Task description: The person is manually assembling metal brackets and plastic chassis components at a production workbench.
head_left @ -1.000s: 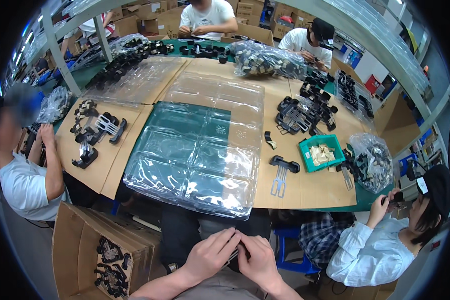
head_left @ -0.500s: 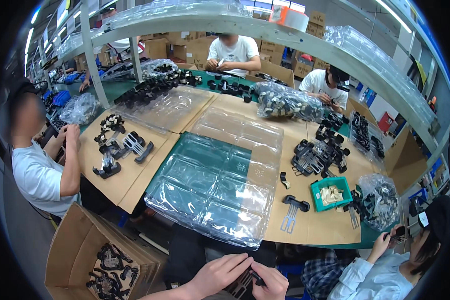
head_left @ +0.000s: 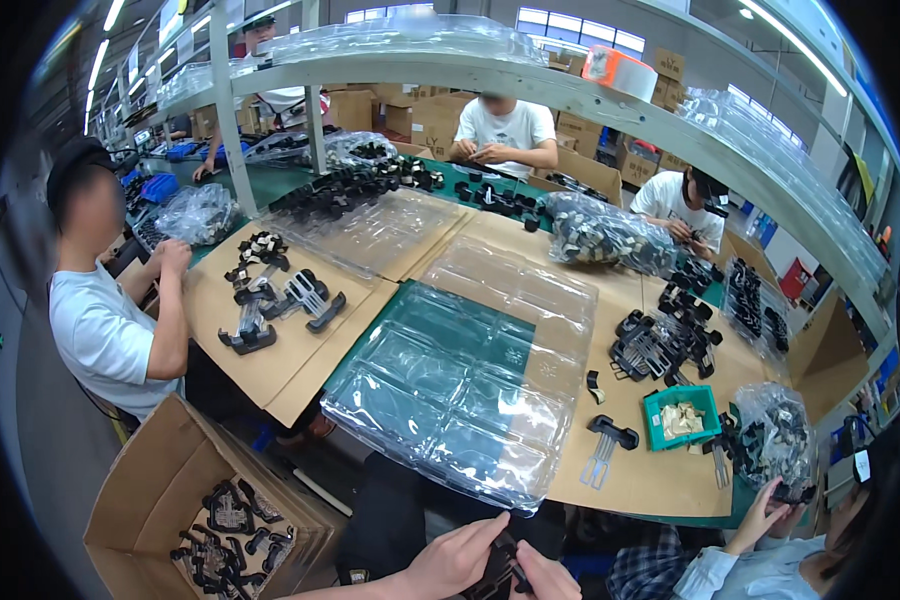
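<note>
At the lower edge, below the table's front, my left hand [head_left: 460, 556] is closed on a black plastic bracket [head_left: 498, 574]. My right hand [head_left: 547, 575] pinches the same bracket from the other side, its fingers partly cut off by the frame edge. Just beyond my hands lies a clear plastic tray [head_left: 440, 430] with moulded compartments. To its right, a black bracket with grey metal prongs [head_left: 602, 452] lies on cardboard beside a green bin [head_left: 654, 420] of small beige pieces [head_left: 681, 420].
An open cardboard box [head_left: 140, 500] with several black brackets stands at my lower left. Piles of brackets [head_left: 660, 340] and bagged parts [head_left: 610, 232] lie on the table. Co-workers sit left [head_left: 120, 320], right [head_left: 770, 560] and across [head_left: 505, 135]. A shelf beam [head_left: 450, 72] spans overhead.
The view has shifted, so the scene sits further right and slightly lower. In my hands the bracket has turned; its metal prongs showed before, and now mostly its black part shows.
</note>
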Motion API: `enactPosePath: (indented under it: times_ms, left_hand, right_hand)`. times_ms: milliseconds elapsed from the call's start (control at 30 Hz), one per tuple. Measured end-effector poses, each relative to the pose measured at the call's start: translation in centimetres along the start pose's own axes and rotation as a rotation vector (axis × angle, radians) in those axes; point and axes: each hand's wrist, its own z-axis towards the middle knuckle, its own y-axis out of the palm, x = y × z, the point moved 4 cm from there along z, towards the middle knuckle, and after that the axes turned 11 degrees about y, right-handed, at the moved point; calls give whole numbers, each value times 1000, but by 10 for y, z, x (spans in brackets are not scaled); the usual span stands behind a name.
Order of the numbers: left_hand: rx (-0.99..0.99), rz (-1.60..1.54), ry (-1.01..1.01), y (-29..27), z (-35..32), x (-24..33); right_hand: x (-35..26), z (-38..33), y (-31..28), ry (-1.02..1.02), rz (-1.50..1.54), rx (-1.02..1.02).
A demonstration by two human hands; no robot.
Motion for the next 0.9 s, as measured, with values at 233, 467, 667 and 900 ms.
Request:
enactPosePath:
  times_ms: [233,467,667,900]
  left_hand:
    - [8,-123,-28,7,-20,-18]
    - [26,-22,106,-1,-27,-19]
    - [44,-141,36,-16,5,0]
    - [-150,9,169,-14,15,8]
  right_hand:
    - [4,-13,12,-185,-17,83]
    - [-5,-21,17,-261,24,96]
    - [12,-9,10,149,220,122]
    - [25,8,-7,405,335,30]
